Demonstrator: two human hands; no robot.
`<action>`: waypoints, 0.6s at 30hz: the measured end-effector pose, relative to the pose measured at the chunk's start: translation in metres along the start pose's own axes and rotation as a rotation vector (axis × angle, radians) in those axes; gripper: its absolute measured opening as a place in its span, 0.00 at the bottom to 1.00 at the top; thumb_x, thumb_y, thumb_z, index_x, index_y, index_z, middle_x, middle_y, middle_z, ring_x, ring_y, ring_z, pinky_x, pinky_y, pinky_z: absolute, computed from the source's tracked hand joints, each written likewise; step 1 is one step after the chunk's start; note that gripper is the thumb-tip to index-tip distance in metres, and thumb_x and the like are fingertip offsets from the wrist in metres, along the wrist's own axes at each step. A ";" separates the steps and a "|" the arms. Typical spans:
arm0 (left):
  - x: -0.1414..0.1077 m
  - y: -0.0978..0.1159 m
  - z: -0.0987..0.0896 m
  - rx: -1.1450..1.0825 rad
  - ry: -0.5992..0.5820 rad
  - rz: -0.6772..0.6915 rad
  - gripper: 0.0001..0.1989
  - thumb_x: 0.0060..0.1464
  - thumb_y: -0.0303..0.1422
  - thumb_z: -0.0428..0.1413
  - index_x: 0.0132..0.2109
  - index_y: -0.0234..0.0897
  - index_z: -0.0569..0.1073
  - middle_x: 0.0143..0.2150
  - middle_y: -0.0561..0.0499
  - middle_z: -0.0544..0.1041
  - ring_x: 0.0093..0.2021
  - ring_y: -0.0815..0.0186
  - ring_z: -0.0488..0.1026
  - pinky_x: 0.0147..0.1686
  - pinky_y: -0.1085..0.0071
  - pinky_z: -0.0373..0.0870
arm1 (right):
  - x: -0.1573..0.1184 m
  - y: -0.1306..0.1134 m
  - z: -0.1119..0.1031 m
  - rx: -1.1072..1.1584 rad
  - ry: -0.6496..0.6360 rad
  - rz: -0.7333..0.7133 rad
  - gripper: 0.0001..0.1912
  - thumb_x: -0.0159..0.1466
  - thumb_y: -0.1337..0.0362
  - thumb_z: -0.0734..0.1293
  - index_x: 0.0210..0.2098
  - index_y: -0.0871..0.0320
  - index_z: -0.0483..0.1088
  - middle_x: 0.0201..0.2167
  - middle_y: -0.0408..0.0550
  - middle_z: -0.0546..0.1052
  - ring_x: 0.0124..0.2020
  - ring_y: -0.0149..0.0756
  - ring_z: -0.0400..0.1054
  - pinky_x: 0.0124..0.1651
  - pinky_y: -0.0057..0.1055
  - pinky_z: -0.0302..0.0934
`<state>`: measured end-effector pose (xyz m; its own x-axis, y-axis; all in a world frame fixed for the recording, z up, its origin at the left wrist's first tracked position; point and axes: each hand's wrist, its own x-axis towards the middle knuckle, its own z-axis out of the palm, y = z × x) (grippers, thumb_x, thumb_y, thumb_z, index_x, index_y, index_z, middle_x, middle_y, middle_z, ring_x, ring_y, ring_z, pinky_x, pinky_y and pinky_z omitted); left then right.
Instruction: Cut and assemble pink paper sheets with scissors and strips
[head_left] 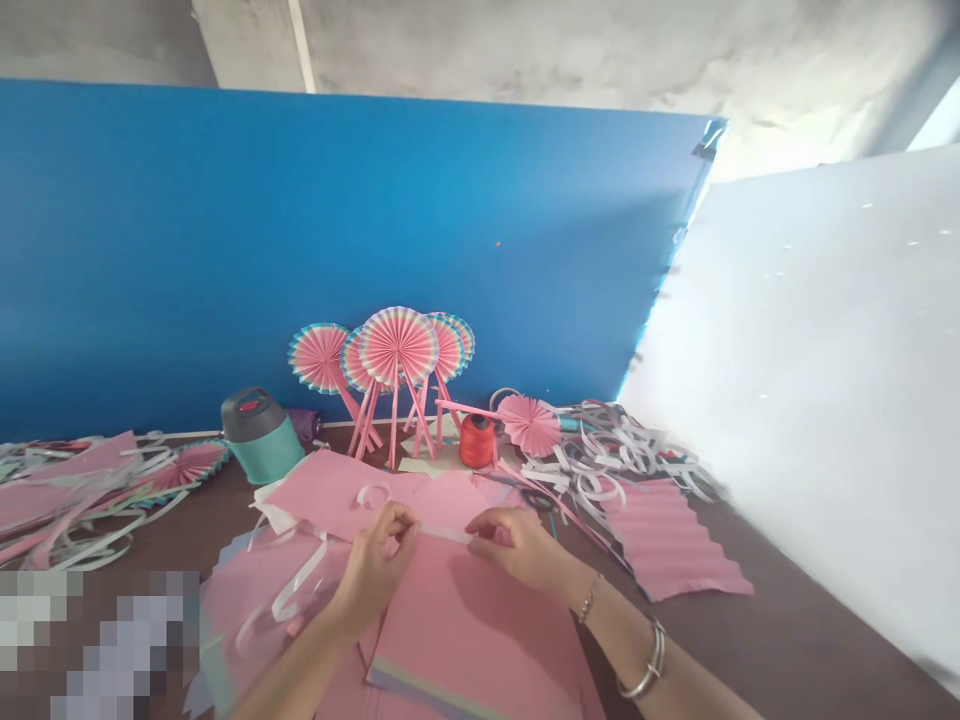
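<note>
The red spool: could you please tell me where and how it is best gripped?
Probably around the middle of the red spool, from the near side: it stands upright and round, pink paper lies flat before it, and a pink stick crosses near its top.

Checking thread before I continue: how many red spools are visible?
1: the red spool, beyond the right hand, beside the plain pink fan. Others may be hidden.

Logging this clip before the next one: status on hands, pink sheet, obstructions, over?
Left hand and right hand at white strip, far edge of pink sheet; grips unclear. Sheet lying over other paper. Loose curled strip left of left hand.
</note>
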<state>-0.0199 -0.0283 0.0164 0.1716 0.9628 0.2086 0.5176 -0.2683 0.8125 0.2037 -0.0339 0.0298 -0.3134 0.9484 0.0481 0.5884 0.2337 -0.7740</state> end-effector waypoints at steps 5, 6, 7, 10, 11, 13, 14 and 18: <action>-0.003 0.000 0.002 -0.107 -0.007 -0.032 0.13 0.56 0.43 0.47 0.32 0.39 0.65 0.32 0.51 0.72 0.28 0.67 0.69 0.28 0.72 0.63 | 0.002 -0.001 0.002 0.035 -0.015 -0.012 0.10 0.60 0.60 0.64 0.29 0.60 0.73 0.27 0.45 0.76 0.30 0.32 0.67 0.34 0.26 0.59; -0.004 0.000 0.002 -0.171 -0.028 -0.045 0.13 0.56 0.44 0.47 0.35 0.39 0.66 0.33 0.51 0.73 0.28 0.67 0.70 0.28 0.71 0.63 | 0.002 0.000 0.001 0.040 -0.016 -0.027 0.10 0.60 0.61 0.64 0.29 0.60 0.73 0.27 0.45 0.76 0.30 0.32 0.67 0.34 0.25 0.59; -0.004 -0.001 0.001 -0.253 -0.039 -0.055 0.13 0.56 0.44 0.47 0.39 0.39 0.65 0.33 0.50 0.74 0.28 0.66 0.70 0.29 0.70 0.64 | 0.001 0.001 0.000 0.036 -0.019 -0.038 0.09 0.60 0.61 0.64 0.29 0.60 0.73 0.28 0.45 0.76 0.30 0.32 0.67 0.34 0.25 0.59; -0.002 -0.002 -0.002 -0.470 -0.015 -0.069 0.19 0.57 0.43 0.48 0.51 0.39 0.59 0.36 0.48 0.77 0.33 0.65 0.71 0.34 0.68 0.67 | -0.001 0.002 -0.002 -0.013 -0.025 -0.048 0.08 0.60 0.62 0.64 0.29 0.60 0.73 0.29 0.46 0.76 0.31 0.32 0.68 0.35 0.25 0.58; -0.001 -0.001 -0.003 -0.482 -0.014 -0.073 0.20 0.56 0.43 0.49 0.52 0.39 0.59 0.40 0.45 0.77 0.36 0.64 0.72 0.35 0.67 0.67 | -0.002 0.002 -0.002 -0.031 -0.022 -0.055 0.08 0.60 0.62 0.64 0.29 0.60 0.73 0.29 0.46 0.76 0.32 0.32 0.68 0.35 0.26 0.58; 0.001 0.002 -0.003 -0.385 -0.075 -0.089 0.21 0.50 0.42 0.55 0.49 0.37 0.64 0.44 0.43 0.76 0.39 0.62 0.72 0.38 0.66 0.68 | -0.003 0.001 -0.001 -0.073 -0.007 -0.097 0.08 0.61 0.62 0.64 0.29 0.59 0.73 0.30 0.46 0.76 0.33 0.32 0.68 0.37 0.26 0.58; 0.001 0.004 -0.002 -0.309 -0.103 -0.086 0.21 0.47 0.41 0.58 0.47 0.37 0.68 0.43 0.43 0.76 0.40 0.61 0.72 0.40 0.65 0.67 | -0.003 0.000 0.001 -0.098 0.002 -0.134 0.07 0.61 0.63 0.65 0.29 0.58 0.73 0.30 0.45 0.76 0.34 0.32 0.68 0.39 0.27 0.58; -0.003 0.013 0.005 -0.052 -0.131 -0.041 0.12 0.44 0.41 0.61 0.35 0.39 0.77 0.36 0.47 0.77 0.41 0.59 0.71 0.46 0.62 0.64 | -0.002 -0.002 0.013 -0.181 0.051 -0.325 0.05 0.60 0.66 0.66 0.27 0.58 0.71 0.27 0.44 0.75 0.32 0.32 0.68 0.41 0.30 0.56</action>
<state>-0.0090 -0.0354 0.0236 0.2605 0.9598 0.1044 0.4830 -0.2232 0.8467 0.1941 -0.0392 0.0230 -0.4704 0.8270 0.3078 0.5882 0.5539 -0.5893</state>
